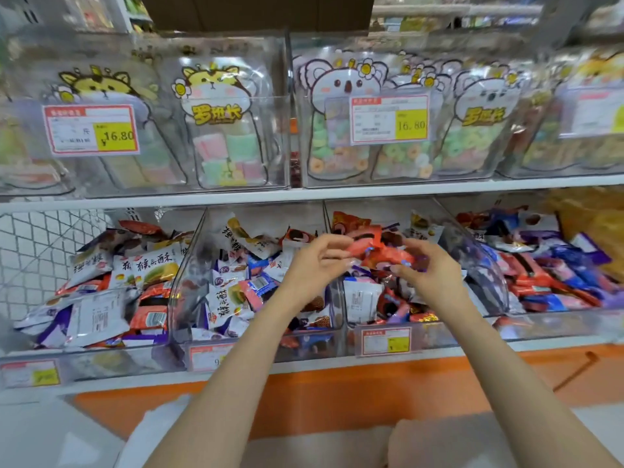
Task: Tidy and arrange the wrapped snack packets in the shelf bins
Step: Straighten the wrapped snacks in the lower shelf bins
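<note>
**Red packet lifted clear of the pile**

The red packet hangs just above the clear bin; left hand and right hand each pinch an end with curled fingers, probably to straighten it before laying it back.

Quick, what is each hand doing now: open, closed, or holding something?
Left hand: closed, pinching a red packet.
Right hand: closed on a red packet too; blur hides whether it is the same one.
</note>
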Tool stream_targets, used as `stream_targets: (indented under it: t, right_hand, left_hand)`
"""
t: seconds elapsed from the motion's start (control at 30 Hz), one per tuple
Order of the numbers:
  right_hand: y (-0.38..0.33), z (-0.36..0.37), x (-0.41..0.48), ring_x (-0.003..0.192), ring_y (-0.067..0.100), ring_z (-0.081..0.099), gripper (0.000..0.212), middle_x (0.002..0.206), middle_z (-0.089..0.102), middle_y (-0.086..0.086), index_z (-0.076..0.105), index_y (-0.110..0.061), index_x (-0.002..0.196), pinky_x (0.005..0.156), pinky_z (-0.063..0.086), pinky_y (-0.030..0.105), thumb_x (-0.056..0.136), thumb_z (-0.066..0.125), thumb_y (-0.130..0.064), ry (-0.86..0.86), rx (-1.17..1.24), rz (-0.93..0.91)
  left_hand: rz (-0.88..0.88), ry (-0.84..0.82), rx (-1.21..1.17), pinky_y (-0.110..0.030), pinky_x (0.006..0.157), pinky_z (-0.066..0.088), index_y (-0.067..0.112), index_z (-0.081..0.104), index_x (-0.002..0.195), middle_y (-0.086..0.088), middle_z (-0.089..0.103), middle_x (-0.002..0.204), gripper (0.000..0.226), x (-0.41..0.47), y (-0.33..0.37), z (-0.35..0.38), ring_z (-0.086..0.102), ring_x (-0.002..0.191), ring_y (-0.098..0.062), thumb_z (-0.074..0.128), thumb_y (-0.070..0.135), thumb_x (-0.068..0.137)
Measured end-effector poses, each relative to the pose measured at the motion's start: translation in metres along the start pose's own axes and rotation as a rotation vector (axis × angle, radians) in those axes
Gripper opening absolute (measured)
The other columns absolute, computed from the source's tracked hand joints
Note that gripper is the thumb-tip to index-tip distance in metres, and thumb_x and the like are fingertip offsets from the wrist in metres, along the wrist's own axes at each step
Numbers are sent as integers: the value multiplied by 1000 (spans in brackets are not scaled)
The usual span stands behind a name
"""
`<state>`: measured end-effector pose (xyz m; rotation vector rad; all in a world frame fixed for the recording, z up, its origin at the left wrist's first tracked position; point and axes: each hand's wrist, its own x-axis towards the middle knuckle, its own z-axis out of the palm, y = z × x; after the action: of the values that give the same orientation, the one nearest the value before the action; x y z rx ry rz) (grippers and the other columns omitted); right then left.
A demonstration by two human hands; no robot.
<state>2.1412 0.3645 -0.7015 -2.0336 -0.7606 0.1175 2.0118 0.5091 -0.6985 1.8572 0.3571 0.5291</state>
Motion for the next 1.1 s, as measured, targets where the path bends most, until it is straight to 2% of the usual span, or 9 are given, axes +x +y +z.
stream_targets:
  t: [0.13, 0.33, 0.43, 0.53, 0.6, 0.7, 0.87, 1.0, 1.1]
  right_hand:
    - [12, 0, 1, 111, 25, 54, 38, 128, 55, 13, 60, -11, 123, 84, 36, 25, 86, 66, -14, 17, -166, -30]
    - [-13, 19, -8, 80, 8, 51, 23, 114, 57, 1, 66, -15, 111, 64, 35, 10, 89, 62, -12, -71, -98, -170]
    - [-26, 33, -13, 80, 7, 53, 19, 108, 56, -3, 67, -16, 107, 61, 38, 4, 90, 61, -12, -132, -104, -245]
    - [-36, 46, -20, 86, 10, 52, 20, 105, 55, -4, 66, -17, 110, 73, 42, 14, 91, 58, -12, -208, -132, -307]
    - [-40, 53, -24, 94, 13, 53, 20, 105, 59, -2, 67, -19, 109, 81, 44, 23, 92, 58, -14, -221, -167, -340]
    - [-43, 59, -27, 105, 15, 50, 19, 107, 63, -1, 68, -18, 107, 84, 34, 20, 92, 57, -15, -174, -242, -393]
    - [-56, 75, -36, 100, 14, 50, 19, 104, 65, 0, 69, -15, 107, 87, 42, 27, 92, 57, -16, -211, -243, -497]
    - [-63, 106, -38, 97, 13, 55, 24, 107, 63, -3, 65, -20, 112, 85, 48, 31, 91, 60, -29, -458, -222, -427]
    - [-66, 128, -30, 102, 16, 57, 46, 110, 63, -1, 60, -22, 121, 77, 41, 26, 83, 64, -48, -576, -388, -323]
  left_hand:
    - [32, 54, 87, -13, 86, 48, 21, 62, 104, 10, 65, 106, 22, -5, -8, -17, 61, 98, 0, 60, 6, 88]
    - [-121, 308, 443, -24, 86, 46, 12, 63, 103, 1, 64, 102, 16, -21, -35, -76, 58, 91, -10, 62, 8, 87]
    - [-249, 253, 737, -35, 90, 47, 12, 61, 112, -5, 60, 117, 30, -31, -59, -96, 57, 105, -21, 68, 23, 84]
    - [-331, 153, 815, -38, 92, 47, 19, 52, 125, -6, 54, 128, 50, -37, -74, -99, 53, 113, -25, 70, 35, 81]
    - [-345, 96, 895, -34, 95, 40, 24, 42, 135, -5, 53, 130, 63, -38, -80, -95, 46, 120, -25, 68, 41, 81]
    - [-363, 55, 1029, -38, 102, 29, 31, 32, 140, -2, 47, 137, 68, -37, -83, -90, 36, 128, -26, 63, 47, 82]
    - [-285, 83, 1016, -37, 105, 25, 34, 45, 129, 3, 46, 135, 53, -35, -81, -88, 41, 123, -22, 68, 30, 80]
    - [-173, 267, 778, -19, 72, 40, 26, 50, 125, 0, 45, 120, 51, -38, -71, -95, 52, 76, -11, 67, 7, 80]
    - [-103, 372, 656, -23, 75, 45, 24, 51, 125, 0, 42, 112, 52, -41, -59, -106, 48, 74, -5, 67, 3, 80]
